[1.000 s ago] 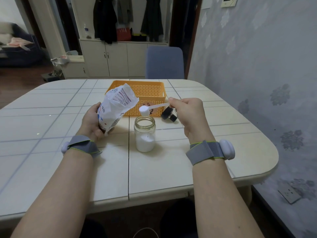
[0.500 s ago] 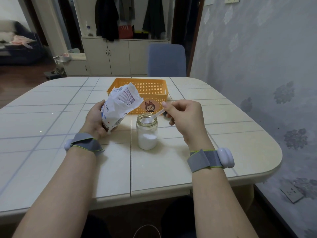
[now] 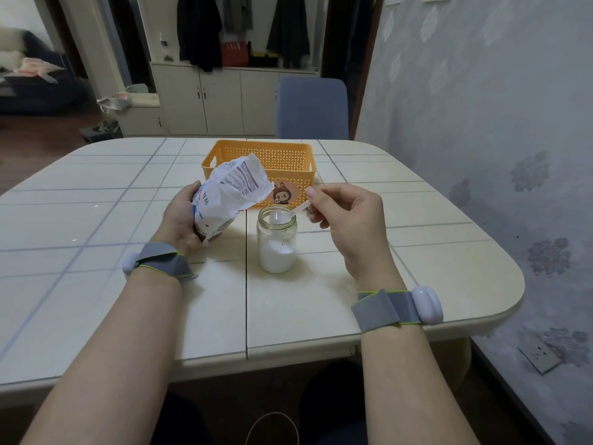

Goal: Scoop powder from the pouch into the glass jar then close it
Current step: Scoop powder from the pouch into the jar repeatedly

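Tiles cover the table (image 3: 96,203), which stands by a gray flowered wall (image 3: 481,123), with a blue chair (image 3: 313,107) and cream cupboards (image 3: 221,101) behind. The jar (image 3: 276,252) stands open on the table near an orange basket (image 3: 256,145). The left hand (image 3: 179,216) grips the pouch (image 3: 231,194) beside it, and the right hand (image 3: 346,220) pinches a spoon (image 3: 296,209) dipped in its mouth.

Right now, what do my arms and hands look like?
Both forearms are bare: no sleeves, and no gloves on the left hand or right hand. Each wrist wears a grey fabric band edged in yellow-green, the left strap and the right strap. Each carries a rounded white pod on its outer side: left pod, right pod.
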Demonstrator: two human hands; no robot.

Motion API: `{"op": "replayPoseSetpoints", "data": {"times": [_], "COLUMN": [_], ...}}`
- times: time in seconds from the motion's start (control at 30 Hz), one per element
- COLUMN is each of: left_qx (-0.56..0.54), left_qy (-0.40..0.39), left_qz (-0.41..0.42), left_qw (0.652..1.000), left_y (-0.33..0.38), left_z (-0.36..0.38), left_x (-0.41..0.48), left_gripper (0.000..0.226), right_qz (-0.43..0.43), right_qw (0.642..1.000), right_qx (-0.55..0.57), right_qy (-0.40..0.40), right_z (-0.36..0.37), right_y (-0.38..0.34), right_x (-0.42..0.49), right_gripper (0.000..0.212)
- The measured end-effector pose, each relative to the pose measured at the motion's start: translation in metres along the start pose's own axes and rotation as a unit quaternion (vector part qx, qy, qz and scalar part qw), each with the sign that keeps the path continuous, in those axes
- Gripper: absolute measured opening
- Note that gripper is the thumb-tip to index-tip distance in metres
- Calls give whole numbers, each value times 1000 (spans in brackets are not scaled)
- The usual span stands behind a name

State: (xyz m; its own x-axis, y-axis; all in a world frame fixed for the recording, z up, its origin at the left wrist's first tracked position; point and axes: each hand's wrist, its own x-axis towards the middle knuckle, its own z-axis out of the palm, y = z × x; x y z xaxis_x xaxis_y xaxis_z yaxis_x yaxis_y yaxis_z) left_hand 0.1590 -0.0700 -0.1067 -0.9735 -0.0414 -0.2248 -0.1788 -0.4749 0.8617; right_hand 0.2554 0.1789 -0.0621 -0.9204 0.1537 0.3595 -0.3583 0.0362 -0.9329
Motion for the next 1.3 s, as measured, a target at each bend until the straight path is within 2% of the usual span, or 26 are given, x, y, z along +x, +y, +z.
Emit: {"op": "replayPoseSetpoints", "data": {"times": [0.4, 0.6, 0.7, 0.87, 1.03, 1.17, 1.3], "left_qx": [-21, -31, -36, -36, -48, -56, -57], "left_qy": [-23, -36, -45, -57, -51, -52, -53], "left_qz": [-12, -12, -14, -15, -25, -23, -17], "left_qw": [999, 999, 998, 998, 997, 997, 997], "left_y": [-1, -2, -5, -3, -2, -3, -5], "left_z": [-4, -6, -2, 1, -5, -8, -5], "left_x": [1, 5, 4, 7, 12, 12, 11], "left_gripper": [43, 49, 49, 47, 47, 47, 44], "right_qz": [3, 9, 8, -4, -17, -103, -132], "right_qw": [999, 994, 994, 999, 977, 939, 873], "right_qx": [0, 70, 74, -28, -174, -293, -423], "right_qy": [34, 89, 82, -20, -121, -147, -205], "right_z": [2, -1, 1, 20, 41, 67, 87], "right_y": [-3, -16, -23, -18, -20, -20, -20], "right_x": [-3, 10, 17, 32, 47, 59, 60], "right_gripper": [6, 12, 13, 10, 5, 11, 20]}}
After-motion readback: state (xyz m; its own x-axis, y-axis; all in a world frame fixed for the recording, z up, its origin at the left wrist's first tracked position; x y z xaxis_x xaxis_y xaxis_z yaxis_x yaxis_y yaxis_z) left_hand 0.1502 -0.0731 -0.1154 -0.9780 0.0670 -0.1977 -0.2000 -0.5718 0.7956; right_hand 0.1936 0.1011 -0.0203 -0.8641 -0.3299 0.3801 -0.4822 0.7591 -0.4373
